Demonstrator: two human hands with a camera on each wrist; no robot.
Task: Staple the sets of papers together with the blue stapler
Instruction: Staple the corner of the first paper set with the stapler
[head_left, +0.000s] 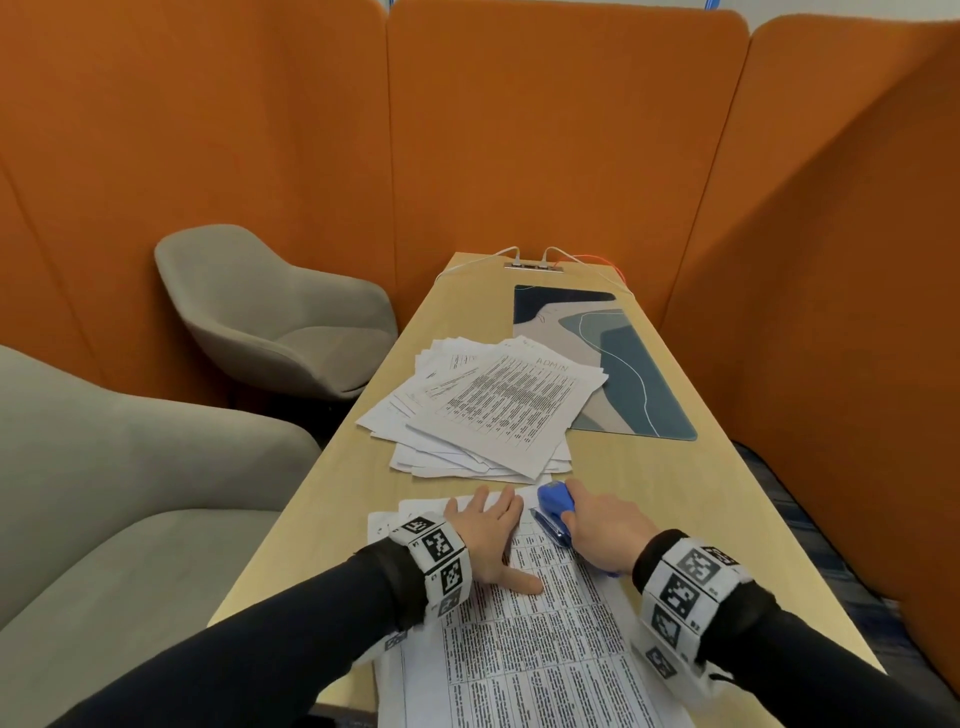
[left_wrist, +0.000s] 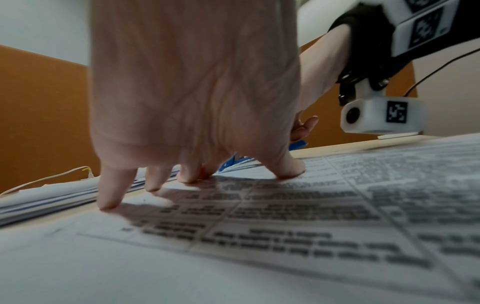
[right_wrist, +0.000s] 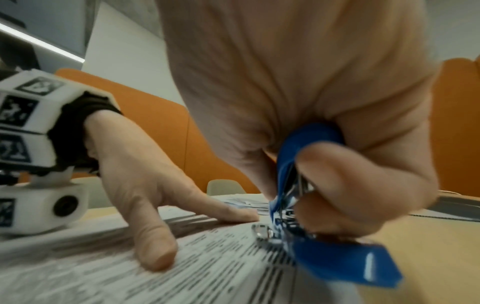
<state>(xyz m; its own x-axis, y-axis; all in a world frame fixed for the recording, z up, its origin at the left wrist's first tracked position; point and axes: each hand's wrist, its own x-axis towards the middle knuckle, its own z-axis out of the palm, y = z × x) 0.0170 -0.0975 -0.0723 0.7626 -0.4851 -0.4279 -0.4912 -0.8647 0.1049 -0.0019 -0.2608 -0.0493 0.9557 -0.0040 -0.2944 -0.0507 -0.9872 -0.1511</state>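
On the near end of the pale wooden desk (head_left: 322, 499), from the left, the person's left hand (head_left: 485, 535) lies flat on the nearest set of white printed papers (head_left: 524, 639), fingers (left_wrist: 109, 197) straight and spread, tips and thumb pressing the top sheet down. Just to its right the small blue plastic stapler (head_left: 555, 512) sits at that set's far right corner, with the right hand (head_left: 605, 530) wrapped around it; the right wrist view shows the thumb (right_wrist: 345, 181) curled against its side and the blue base (right_wrist: 345, 261) reaching back toward the camera. Whether the corner is fully inside the stapler's mouth cannot be told from these views.

The step in hand appears to be stapling this set. To do it well, the left hand should probably hold the sheets squared and still near the corner, while the right pushes the stapler far enough over the edge to catch every sheet, then squeezes firmly and straight down; a slanted or half squeeze could bend the staple.

Farther back lies a loose fanned pile of white printed papers (head_left: 488, 410), well apart from both hands, partly overlapping a blue and beige patterned desk mat (head_left: 628, 364) on its right.
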